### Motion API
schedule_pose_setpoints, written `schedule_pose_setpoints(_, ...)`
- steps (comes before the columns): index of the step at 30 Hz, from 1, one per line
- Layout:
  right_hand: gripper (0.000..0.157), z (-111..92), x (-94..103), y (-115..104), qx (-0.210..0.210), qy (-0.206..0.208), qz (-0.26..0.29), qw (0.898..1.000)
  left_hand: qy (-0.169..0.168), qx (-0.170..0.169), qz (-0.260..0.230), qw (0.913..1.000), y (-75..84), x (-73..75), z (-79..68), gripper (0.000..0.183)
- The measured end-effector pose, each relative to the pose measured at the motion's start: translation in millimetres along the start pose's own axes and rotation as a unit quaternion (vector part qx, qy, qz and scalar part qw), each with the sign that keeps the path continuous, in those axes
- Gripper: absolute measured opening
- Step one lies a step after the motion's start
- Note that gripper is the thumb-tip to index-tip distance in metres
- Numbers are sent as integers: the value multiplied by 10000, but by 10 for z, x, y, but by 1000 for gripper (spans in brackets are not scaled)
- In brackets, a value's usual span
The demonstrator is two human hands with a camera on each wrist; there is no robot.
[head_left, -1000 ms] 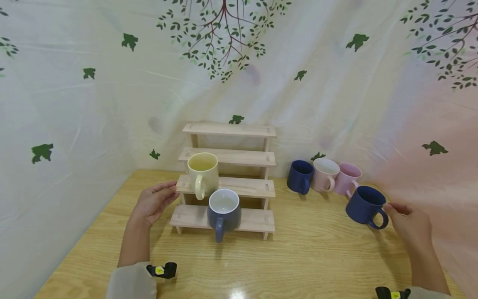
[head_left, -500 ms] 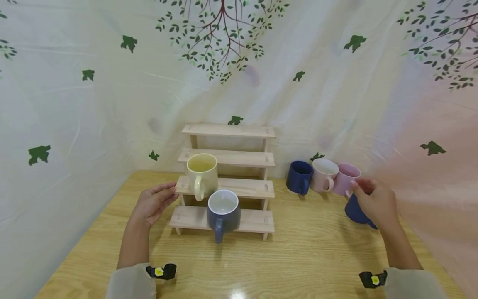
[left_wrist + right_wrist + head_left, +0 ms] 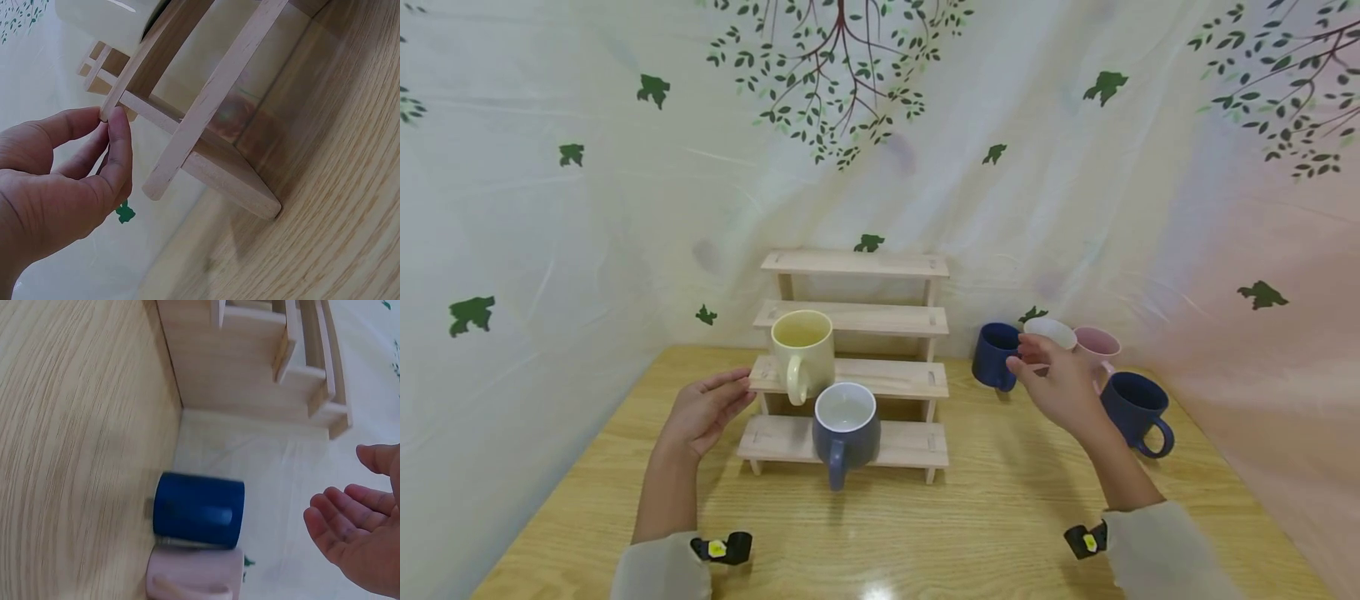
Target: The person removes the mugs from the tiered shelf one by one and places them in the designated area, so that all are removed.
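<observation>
My left hand (image 3: 707,412) pinches the left end of a step on the wooden tiered stand (image 3: 887,379); the left wrist view shows thumb and fingertips on the board's tip (image 3: 112,103). On that step stands a yellow mug (image 3: 820,354), and a grey-blue mug (image 3: 861,437) with a white inside sits on the step below. My right hand (image 3: 1060,387) is in the air near a dark blue mug (image 3: 988,358), fingers apart and holding nothing. In the right wrist view a gap shows between the hand and that blue mug (image 3: 200,509).
Behind my right hand are a pale pink mug (image 3: 1051,332) with a white inside and a pink mug (image 3: 1097,343), both partly hidden. Another dark blue mug (image 3: 1135,404) stands at the right on the wooden table (image 3: 970,533). A leaf-patterned cloth (image 3: 1037,208) hangs behind.
My right hand has moved left from the right-hand dark blue mug, past the pink mugs, to near the other blue mug. My left hand keeps its place on the stand.
</observation>
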State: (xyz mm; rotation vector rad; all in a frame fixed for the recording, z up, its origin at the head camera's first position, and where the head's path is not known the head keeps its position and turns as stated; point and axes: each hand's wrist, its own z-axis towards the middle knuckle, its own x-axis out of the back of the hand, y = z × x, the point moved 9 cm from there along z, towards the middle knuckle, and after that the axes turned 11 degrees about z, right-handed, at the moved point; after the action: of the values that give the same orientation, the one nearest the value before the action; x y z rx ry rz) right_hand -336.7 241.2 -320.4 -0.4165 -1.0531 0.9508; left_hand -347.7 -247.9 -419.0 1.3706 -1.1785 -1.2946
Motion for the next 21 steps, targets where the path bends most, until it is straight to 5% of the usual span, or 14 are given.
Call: schedule_pose_setpoints(21, 44, 88, -1045, -816, 701, -1221, 972, 9853, 45, 17, -36, 10000, -5, -9, -10, 20)
